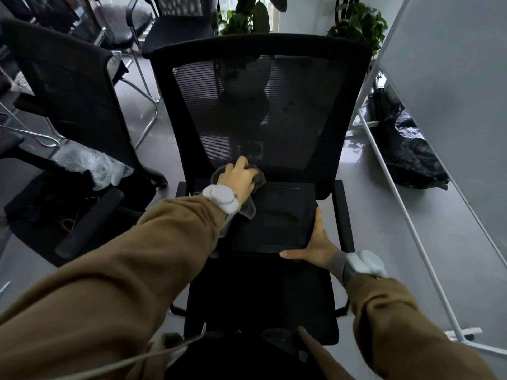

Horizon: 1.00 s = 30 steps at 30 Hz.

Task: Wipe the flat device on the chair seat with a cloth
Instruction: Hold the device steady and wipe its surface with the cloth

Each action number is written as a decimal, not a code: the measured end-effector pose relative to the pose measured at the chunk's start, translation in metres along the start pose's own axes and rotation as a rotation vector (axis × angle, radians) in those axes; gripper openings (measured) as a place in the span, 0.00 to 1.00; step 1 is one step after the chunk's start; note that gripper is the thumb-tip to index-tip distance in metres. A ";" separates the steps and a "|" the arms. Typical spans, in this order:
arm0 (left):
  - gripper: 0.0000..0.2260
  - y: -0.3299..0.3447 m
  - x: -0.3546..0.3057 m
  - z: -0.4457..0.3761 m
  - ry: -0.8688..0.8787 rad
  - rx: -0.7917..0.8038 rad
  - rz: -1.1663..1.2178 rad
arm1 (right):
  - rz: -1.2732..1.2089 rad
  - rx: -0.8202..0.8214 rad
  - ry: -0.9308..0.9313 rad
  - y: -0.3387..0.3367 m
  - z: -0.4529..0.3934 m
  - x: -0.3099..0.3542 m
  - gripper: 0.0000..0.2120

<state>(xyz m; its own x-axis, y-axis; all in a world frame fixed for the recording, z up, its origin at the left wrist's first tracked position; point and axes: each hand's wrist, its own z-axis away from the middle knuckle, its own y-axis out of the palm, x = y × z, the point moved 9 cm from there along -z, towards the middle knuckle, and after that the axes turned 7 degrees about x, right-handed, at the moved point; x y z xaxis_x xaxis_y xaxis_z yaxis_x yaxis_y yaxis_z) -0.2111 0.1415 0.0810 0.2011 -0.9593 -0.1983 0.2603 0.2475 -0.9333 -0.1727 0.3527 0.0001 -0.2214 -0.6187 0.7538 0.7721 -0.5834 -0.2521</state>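
A flat black device [277,218] lies on the seat of a black mesh-backed chair [260,292]. My left hand [238,178] presses a grey cloth [256,185] onto the device's far left corner, near the backrest. My right hand [315,246] grips the device's near right corner, thumb along the front edge and a finger up the right side. Both wrists carry pale grey bands. My left forearm hides the device's left part.
Other black chairs [71,86] stand to the left, one with clear plastic wrap [87,163] on its seat. A white board on a metal frame [411,215] leans at the right, with a black bag [406,152] behind it. Potted plants [356,23] stand beyond the chair.
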 end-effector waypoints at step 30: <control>0.14 0.071 -0.001 0.137 0.321 0.207 0.241 | -0.004 -0.024 -0.018 0.004 0.007 0.001 0.71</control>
<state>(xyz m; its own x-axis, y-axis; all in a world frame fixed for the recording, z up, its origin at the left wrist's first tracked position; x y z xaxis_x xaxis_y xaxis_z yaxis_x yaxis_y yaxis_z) -0.0635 0.1784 0.0554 -0.0156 -0.8566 -0.5158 0.4324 0.4594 -0.7759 -0.1654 0.3536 0.0037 -0.2134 -0.6067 0.7657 0.7565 -0.5985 -0.2634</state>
